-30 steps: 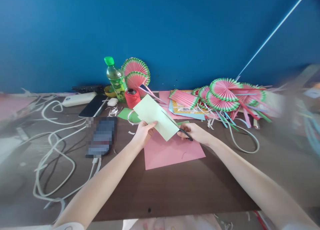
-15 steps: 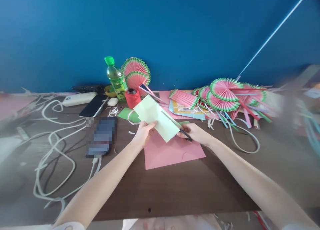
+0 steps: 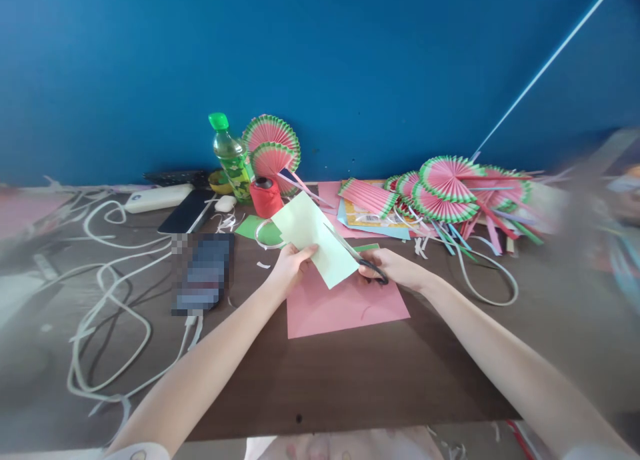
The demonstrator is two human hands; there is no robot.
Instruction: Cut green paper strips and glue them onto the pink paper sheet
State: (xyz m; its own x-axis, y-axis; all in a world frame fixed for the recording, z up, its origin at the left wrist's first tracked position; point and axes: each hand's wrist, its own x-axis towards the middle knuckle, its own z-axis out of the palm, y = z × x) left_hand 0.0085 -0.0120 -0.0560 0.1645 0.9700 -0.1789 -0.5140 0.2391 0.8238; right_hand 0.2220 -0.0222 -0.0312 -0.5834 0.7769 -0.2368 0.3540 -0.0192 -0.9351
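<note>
My left hand (image 3: 290,267) pinches the lower left edge of a pale green sheet of paper (image 3: 313,237), holding it up above the table. My right hand (image 3: 395,268) is closed on black-handled scissors (image 3: 360,259), whose blades run along the sheet's right edge. Under both hands a pink sheet (image 3: 345,303) lies flat on the dark brown table (image 3: 350,380).
A phone (image 3: 203,273) and white cables (image 3: 107,300) lie left. Behind stand a green bottle (image 3: 231,157), a red tape roll (image 3: 265,195) and pink-green paper fans (image 3: 273,143). More fans (image 3: 447,187), paper strips and coloured sheets pile up at the right.
The green sheet has tilted slightly and shifted a little right; the scissors have advanced along its right edge. Both arms stay almost where they were.
</note>
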